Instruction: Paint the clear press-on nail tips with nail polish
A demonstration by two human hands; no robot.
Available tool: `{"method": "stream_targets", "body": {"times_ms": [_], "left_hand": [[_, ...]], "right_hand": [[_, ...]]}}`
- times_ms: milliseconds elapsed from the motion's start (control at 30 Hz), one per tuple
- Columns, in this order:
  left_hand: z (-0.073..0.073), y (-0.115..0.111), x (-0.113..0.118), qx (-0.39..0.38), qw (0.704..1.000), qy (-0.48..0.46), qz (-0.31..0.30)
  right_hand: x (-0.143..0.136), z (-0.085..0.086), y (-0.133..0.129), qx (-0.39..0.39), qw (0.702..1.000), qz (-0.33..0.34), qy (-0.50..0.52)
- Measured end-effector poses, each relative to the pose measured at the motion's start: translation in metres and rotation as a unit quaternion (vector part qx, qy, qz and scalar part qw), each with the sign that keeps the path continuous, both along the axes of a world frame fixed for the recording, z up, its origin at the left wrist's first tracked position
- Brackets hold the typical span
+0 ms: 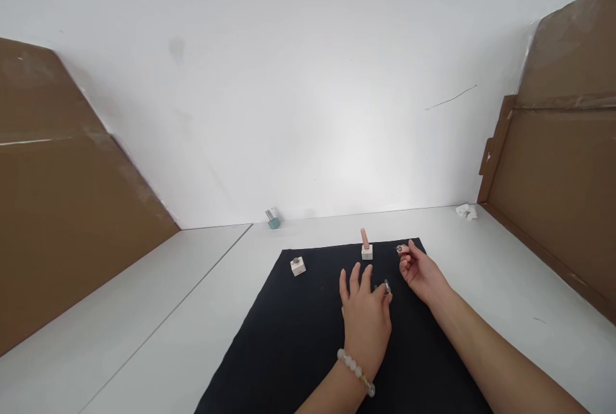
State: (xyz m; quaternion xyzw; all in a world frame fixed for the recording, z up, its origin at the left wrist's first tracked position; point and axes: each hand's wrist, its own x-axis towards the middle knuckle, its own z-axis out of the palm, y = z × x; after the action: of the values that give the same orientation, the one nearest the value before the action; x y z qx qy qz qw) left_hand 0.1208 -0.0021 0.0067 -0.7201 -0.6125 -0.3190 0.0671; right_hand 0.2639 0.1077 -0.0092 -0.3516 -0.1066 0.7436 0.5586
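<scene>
My left hand (363, 311), wearing a beaded bracelet (356, 371), hovers over the black cloth. Its thumb and forefinger pinch a small shiny round piece (387, 286), too small to name; the other fingers are spread. To the right, my right hand (422, 271) is closed around a small pink piece (403, 249) with a dark, thin tip pointing left. Between and beyond my hands, a white square bottle with a tall pink cap (367, 248) stands upright, touched by neither. Farther left, a white block-like bottle (298, 266) with a dark round top sits tilted in view.
The black cloth (283, 343) covers part of the white table (144, 298). A teal object with a silvery stem (273, 220) lies by the wall. Crumpled white tissue (466, 211) rests at the back right. Cardboard panels (72, 196) flank both sides.
</scene>
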Motion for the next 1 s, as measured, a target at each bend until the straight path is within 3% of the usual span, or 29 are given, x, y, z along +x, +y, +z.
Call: {"method": "stream_targets", "body": {"times_ms": [300,467,600,700,833,1000], "left_hand": [[0.003,0.006,0.003,0.003,0.998,-0.062,0.003],[0.008,-0.002,0.003,0.027,0.991,-0.128,-0.031],[0.021,-0.013,-0.005,0.039,0.973,-0.216,-0.079],[0.036,-0.014,-0.027,0.017,0.952,-0.291,-0.09],[0.051,0.004,-0.077,-0.024,0.929,-0.363,-0.062],[0.045,0.016,-0.134,-0.05,0.922,-0.383,-0.026]], "right_hand": [[0.0,0.001,0.0,-0.002,1.0,0.003,-0.002],[0.001,0.001,-0.001,0.001,1.0,0.016,-0.017],[0.003,0.003,-0.001,0.004,0.999,0.025,-0.036],[0.002,0.004,-0.003,0.007,0.998,0.026,-0.059],[-0.005,0.008,-0.009,0.025,0.994,0.007,-0.104],[-0.015,0.024,-0.023,0.096,0.979,-0.054,-0.172]]}}
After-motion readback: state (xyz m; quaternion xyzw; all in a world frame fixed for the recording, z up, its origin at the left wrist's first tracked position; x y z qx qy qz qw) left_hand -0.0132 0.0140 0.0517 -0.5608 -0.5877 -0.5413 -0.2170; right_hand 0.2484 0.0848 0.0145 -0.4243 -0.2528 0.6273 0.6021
